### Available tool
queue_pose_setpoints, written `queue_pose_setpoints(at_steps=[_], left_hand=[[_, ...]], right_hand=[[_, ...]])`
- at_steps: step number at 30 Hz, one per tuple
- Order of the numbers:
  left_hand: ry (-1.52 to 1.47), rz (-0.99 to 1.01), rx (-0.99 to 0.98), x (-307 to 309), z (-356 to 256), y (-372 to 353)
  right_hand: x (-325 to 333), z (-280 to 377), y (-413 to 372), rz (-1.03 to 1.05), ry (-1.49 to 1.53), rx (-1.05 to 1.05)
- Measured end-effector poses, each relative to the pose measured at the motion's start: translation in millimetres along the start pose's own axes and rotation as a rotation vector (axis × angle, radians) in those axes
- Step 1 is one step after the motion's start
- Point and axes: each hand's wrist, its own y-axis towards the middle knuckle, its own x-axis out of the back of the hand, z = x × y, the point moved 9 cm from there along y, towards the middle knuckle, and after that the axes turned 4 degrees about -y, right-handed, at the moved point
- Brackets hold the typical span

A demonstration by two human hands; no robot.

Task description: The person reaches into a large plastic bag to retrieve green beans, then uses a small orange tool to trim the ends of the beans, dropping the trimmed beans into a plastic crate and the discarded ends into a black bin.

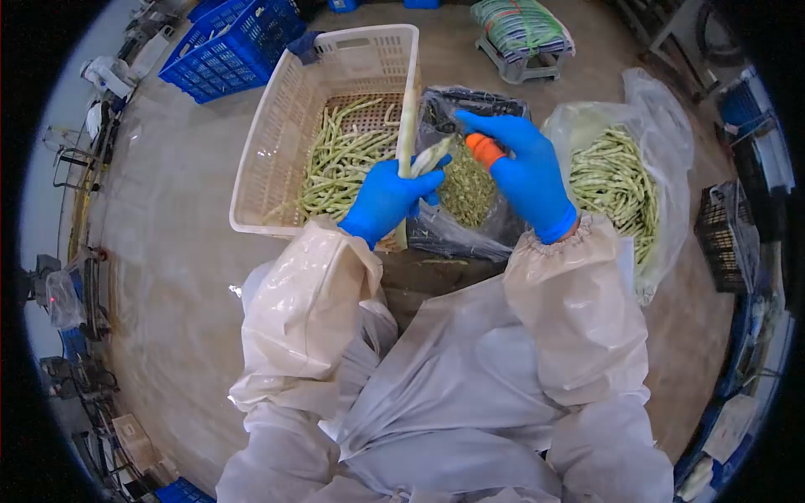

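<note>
**Both gloved hands busy over the black bag**

The left hand [390, 201], in a blue glove, is closed around a pale bean pod [432, 157], whose tip slants up toward the other hand. The right hand [524, 172] grips an orange-handled tool [485, 149] just beside that tip; I can't make out the working end from here.

Straight under both hands sits a black bag [444, 236] with green trimmings in it. Just left of the left hand is a cream plastic basket [251, 184] part-filled with beans, its rim nearly touching the glove. Right of the right hand a clear bag [662, 126] sags open, full of more beans.

To my eye the risk is the tool slipping off the slim pod toward the left fingertips, since the two hands work so close together. The pod could also drop among the trimmings if that grip loosens.

Room is tight sideways, with the basket rim and bag walls hemming both wrists. Beyond the hands the floor opens out toward a blue crate [226, 50] and a cushioned stool [520, 29]
</note>
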Motion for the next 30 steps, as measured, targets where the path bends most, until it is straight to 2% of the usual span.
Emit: queue_pose_setpoints(at_steps=[2,5,8,11,14,17,30], left_hand=[[0.246,-0.098,-0.003,4.9,0.4,-1.2],[0.36,-0.189,-0.168,5.0,-9.3,-6.7],[0.548,-0.287,-0.164,9.3,-18.1,-12.6],[0.539,-0.356,-0.186,18.9,-4.7,-7.8],[0.608,-0.368,-0.359,13.5,-22.9,-13.4],[0.643,-0.362,-0.418,10.2,-29.3,-13.2],[0.562,-0.387,-0.488,7.9,-29.5,-12.2]], right_hand=[[-7.7,3.0,-3.5,0.041,-0.116,0.047],[-19.0,-1.4,-10.2,0.123,-0.299,0.088],[-27.0,-10.6,-12.8,0.219,-0.379,0.036],[-30.0,-13.9,-13.5,0.264,-0.354,-0.021],[-30.7,-12.8,-13.8,0.284,-0.338,-0.082],[-31.2,-12.3,-14.6,0.266,-0.383,-0.079],[-29.7,-10.6,-13.4,0.252,-0.374,-0.113]])
